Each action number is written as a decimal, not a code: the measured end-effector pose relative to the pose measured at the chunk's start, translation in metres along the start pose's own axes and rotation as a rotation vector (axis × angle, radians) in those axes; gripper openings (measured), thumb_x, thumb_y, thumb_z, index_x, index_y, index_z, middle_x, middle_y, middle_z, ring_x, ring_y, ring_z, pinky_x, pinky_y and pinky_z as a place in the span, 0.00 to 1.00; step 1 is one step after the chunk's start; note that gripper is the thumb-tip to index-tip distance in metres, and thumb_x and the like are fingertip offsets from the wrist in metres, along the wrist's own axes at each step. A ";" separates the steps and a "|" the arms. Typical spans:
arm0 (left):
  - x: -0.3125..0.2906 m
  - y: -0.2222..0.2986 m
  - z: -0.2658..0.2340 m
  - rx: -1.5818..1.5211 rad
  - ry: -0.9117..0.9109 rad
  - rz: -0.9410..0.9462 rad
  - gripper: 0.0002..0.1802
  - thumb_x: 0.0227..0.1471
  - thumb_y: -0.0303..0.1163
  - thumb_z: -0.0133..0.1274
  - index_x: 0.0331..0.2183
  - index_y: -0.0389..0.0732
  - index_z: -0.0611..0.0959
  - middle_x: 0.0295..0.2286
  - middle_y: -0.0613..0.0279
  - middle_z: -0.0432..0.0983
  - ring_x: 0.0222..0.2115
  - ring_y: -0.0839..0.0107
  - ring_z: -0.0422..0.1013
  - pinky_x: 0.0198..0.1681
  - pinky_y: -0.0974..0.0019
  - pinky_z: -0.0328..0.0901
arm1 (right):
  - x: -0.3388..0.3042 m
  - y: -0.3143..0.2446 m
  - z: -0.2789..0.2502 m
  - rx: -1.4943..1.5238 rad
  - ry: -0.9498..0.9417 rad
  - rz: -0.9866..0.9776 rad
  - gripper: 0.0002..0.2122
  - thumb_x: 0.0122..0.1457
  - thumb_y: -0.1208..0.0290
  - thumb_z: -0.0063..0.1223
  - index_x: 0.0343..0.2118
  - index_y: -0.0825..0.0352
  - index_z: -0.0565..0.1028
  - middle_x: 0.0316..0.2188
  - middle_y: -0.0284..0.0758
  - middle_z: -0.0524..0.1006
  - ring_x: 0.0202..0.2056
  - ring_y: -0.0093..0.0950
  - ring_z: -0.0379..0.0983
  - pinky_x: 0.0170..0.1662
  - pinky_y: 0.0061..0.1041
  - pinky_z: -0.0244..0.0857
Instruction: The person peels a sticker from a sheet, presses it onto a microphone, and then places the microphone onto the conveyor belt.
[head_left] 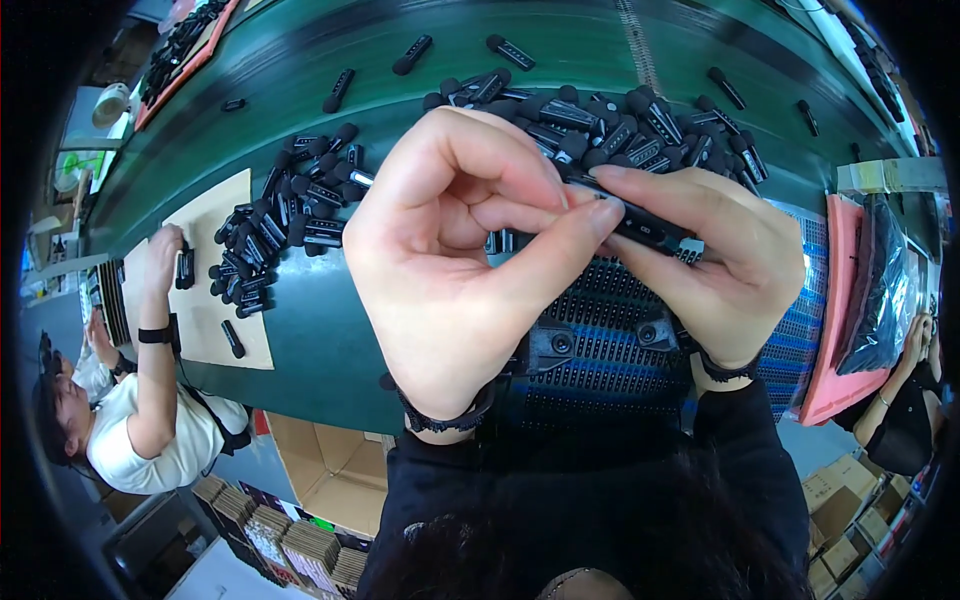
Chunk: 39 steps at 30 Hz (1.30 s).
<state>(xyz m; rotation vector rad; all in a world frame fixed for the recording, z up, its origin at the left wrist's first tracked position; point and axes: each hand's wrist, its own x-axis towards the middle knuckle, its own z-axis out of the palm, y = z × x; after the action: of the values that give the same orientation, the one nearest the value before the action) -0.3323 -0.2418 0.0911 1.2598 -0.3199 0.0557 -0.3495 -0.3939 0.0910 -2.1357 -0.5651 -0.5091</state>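
Note:
Close in front of me, a small black clip-on microphone (648,230) is held between my two hands. My right hand (730,245) grips its body between thumb and fingers. My left hand (440,235) pinches at its other end, the thumb tip pressed against it; whether a smaller part sits in that pinch is hidden. Behind my hands lies a heap of similar black microphones (655,120) with round foam tops. Below them are trays with rows of small dark parts (600,375), partly covered by my hands.
A green conveyor belt (320,310) runs across, with a second microphone pile (265,235) by a beige board (235,190). At left, a co-worker's hand (160,250) is near a microphone. Pink foam (840,350) and a black plastic bag (880,290) lie right. An open cardboard box (335,470) stands below.

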 end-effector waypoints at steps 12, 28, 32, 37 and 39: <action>0.011 -0.012 -0.012 0.248 -0.179 -0.258 0.09 0.42 0.20 0.51 0.31 0.35 0.72 0.23 0.69 0.68 0.24 0.85 0.64 0.22 0.85 0.57 | 0.003 0.007 -0.001 0.091 0.027 0.013 0.13 0.37 0.83 0.56 0.31 0.73 0.73 0.26 0.39 0.74 0.27 0.24 0.71 0.30 0.17 0.63; 0.015 -0.030 -0.014 0.720 0.049 0.190 0.08 0.42 0.24 0.51 0.30 0.35 0.74 0.18 0.66 0.70 0.20 0.85 0.64 0.24 0.81 0.59 | 0.025 0.022 0.007 0.002 -0.140 0.059 0.12 0.50 0.84 0.39 0.37 0.71 0.71 0.26 0.36 0.71 0.25 0.21 0.68 0.31 0.15 0.62; 0.048 -0.037 -0.057 0.847 0.014 0.069 0.12 0.46 0.32 0.48 0.34 0.37 0.74 0.26 0.58 0.72 0.28 0.74 0.68 0.32 0.73 0.62 | 0.077 0.070 -0.009 -0.106 -0.326 0.178 0.12 0.50 0.81 0.42 0.39 0.69 0.71 0.26 0.33 0.73 0.24 0.19 0.68 0.30 0.16 0.63; 0.100 -0.104 -0.084 1.261 -0.255 -0.038 0.20 0.48 0.42 0.44 0.41 0.40 0.72 0.42 0.49 0.66 0.46 0.55 0.60 0.48 0.63 0.55 | 0.131 0.187 0.031 -0.425 -0.492 0.165 0.11 0.48 0.74 0.48 0.36 0.68 0.72 0.26 0.37 0.75 0.27 0.26 0.71 0.34 0.22 0.64; 0.102 -0.124 -0.084 1.293 -0.329 -0.038 0.24 0.49 0.46 0.41 0.43 0.41 0.71 0.43 0.50 0.65 0.46 0.57 0.60 0.47 0.65 0.56 | 0.134 0.212 0.051 -0.497 -0.537 0.091 0.12 0.46 0.72 0.50 0.35 0.68 0.73 0.27 0.38 0.75 0.29 0.29 0.71 0.35 0.24 0.64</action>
<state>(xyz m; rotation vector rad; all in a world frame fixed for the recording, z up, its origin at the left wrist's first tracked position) -0.1910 -0.2151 -0.0194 2.5696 -0.5789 0.0168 -0.1147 -0.4382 0.0010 -2.7842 -0.6790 -0.0049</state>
